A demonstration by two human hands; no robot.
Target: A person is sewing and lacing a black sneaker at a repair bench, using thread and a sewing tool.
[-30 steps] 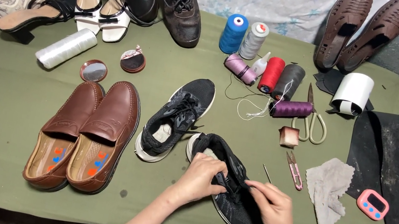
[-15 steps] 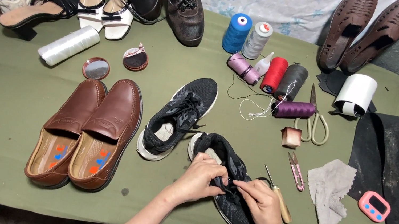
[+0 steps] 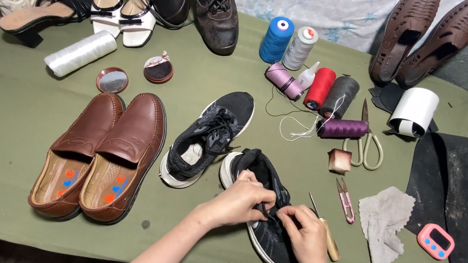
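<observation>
A black knit sneaker (image 3: 268,232) with a white sole lies near the table's front edge. My left hand (image 3: 241,202) grips its upper by the laces, fingers curled. My right hand (image 3: 305,235) pinches the black laces on the same shoe, right beside the left hand. The matching black sneaker (image 3: 208,136) lies just left of it, untouched. A wooden-handled awl (image 3: 327,236) rests on the cloth by my right hand.
A pair of brown loafers (image 3: 100,153) sits at the left. Thread spools (image 3: 312,78), scissors (image 3: 365,141), small snips (image 3: 346,201), a grey rag (image 3: 383,223), a pink timer (image 3: 436,240) and a black sheet (image 3: 457,200) lie at the right. More shoes line the back edge.
My right hand has moved left from the sneaker's toe side up to the laces, meeting the left hand. The awl now lies uncovered beside it.
</observation>
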